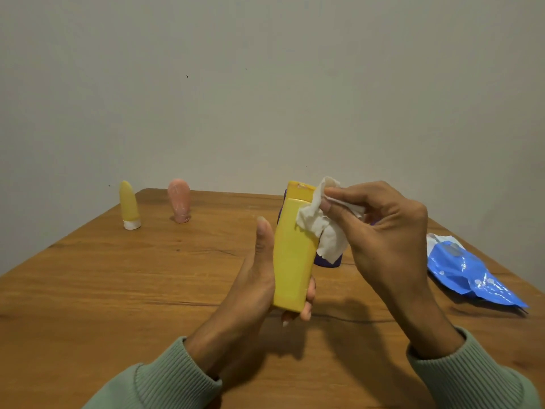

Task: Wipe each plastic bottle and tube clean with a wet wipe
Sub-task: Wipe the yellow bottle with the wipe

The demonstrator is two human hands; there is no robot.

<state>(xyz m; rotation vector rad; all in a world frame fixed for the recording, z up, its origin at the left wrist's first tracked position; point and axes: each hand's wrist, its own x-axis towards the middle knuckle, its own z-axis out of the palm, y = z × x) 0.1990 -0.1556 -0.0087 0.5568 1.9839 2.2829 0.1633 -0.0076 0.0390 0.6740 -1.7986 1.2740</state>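
Note:
My left hand point(259, 278) grips a yellow plastic bottle point(293, 255) by its lower end and holds it upright above the table, cap up. My right hand point(383, 231) pinches a crumpled white wet wipe point(320, 228), which lies against the bottle's upper right side near the cap. Behind the bottle stands a dark purple bottle point(327, 261), mostly hidden. At the far left of the table a yellow tube point(129, 205) stands on its white cap, and a pink tube point(178, 200) stands to its right.
A blue wet-wipe pack point(466, 273) lies on the right side of the wooden table point(118, 290), close to its right edge. A plain wall rises behind the table's far edge.

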